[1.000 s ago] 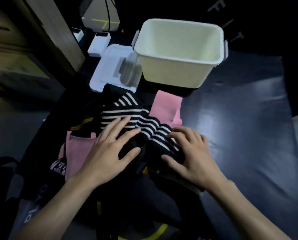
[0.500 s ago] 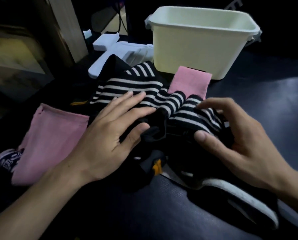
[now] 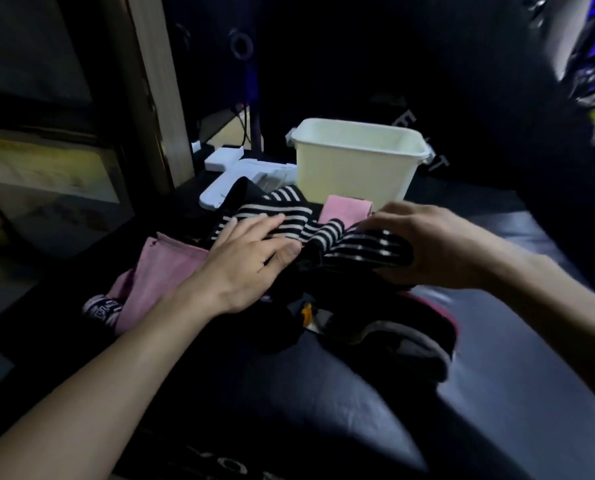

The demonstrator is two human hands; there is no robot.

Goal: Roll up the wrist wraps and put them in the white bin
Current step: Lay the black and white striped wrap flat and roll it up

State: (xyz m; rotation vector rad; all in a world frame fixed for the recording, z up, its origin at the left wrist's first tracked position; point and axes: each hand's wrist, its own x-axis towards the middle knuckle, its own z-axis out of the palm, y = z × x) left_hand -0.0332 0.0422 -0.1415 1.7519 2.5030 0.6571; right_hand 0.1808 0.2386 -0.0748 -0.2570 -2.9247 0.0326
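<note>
Rolling barely begun: striped wrap (image 3: 341, 237) at frame centre is gripped by curled right hand (image 3: 427, 247) and pressed flat by left hand (image 3: 244, 261). Bin (image 3: 355, 168) looks empty; pink wraps (image 3: 164, 268) untouched.

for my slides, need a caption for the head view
Both hands roll a striped wrap: left hand pressing it flat, right hand gripping the rolled end, white bin behind.

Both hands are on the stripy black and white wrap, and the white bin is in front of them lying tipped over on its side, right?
Not quite. The head view shows the white bin standing upright, its opening facing up. The rest holds: the left hand and right hand are both on the striped wrap, with the bin beyond them.
</note>
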